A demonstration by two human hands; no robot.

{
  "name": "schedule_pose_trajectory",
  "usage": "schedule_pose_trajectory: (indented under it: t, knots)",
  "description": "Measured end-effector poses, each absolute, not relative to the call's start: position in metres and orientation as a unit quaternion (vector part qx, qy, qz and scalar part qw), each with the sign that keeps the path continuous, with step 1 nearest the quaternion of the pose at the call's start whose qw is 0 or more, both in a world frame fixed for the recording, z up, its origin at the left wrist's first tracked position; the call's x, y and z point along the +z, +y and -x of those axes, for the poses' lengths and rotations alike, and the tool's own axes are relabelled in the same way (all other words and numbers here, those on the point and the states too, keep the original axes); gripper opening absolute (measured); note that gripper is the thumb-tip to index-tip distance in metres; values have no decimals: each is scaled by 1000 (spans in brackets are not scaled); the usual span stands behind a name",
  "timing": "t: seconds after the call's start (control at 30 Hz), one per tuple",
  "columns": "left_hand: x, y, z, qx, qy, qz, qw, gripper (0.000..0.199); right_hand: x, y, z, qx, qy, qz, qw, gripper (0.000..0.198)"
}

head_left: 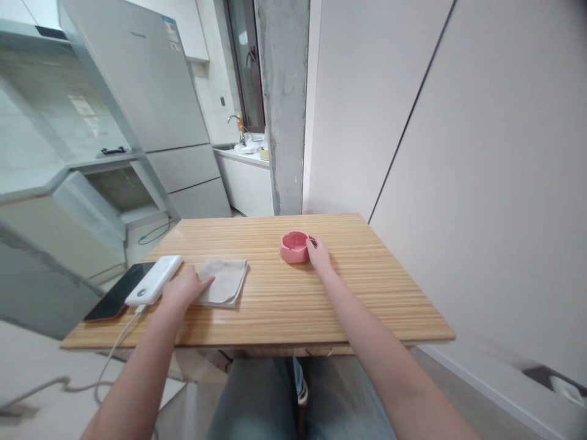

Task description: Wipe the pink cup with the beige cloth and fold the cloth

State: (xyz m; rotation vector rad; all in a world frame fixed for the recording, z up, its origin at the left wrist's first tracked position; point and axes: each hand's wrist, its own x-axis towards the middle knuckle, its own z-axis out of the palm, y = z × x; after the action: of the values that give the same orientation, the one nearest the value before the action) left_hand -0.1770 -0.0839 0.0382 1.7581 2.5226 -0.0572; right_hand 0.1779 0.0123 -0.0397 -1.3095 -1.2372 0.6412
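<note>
A small round pink dish (294, 246) sits on the wooden table (275, 299) a little right of its middle. My right hand (318, 255) rests against the dish's right side, fingers curled on its rim. A folded beige cloth (224, 281) lies flat on the left half of the table. My left hand (184, 289) lies on the cloth's near left corner, fingers spread flat over it.
A white power bank (155, 280) with a cable hanging off the table edge lies left of the cloth, partly on a dark phone (117, 300). A wall runs along the table's right. A fridge (151, 91) and a sink counter (243, 153) stand behind.
</note>
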Motion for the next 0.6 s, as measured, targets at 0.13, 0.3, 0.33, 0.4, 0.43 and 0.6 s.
schedule_pose_trajectory:
  t: [0.13,0.3,0.33,0.4,0.43,0.6]
  knots:
    - [41,-70,152,42,768,-633,86,35,-32,6,-178,218,-521,570,597,39]
    - [70,-64,78,196,563,-775,209,28,-4,-8,-177,200,-573,486,629,56]
    - [78,-63,61,211,528,-790,230,28,3,-11,-177,241,-583,460,625,60]
    - [92,-55,31,253,482,-797,260,26,14,-17,-177,346,-592,409,602,65]
    - [96,-49,19,271,477,-793,265,25,19,-19,-179,401,-593,386,581,65]
    - [96,-12,-17,367,499,-748,239,26,28,-29,-191,577,-569,333,482,52]
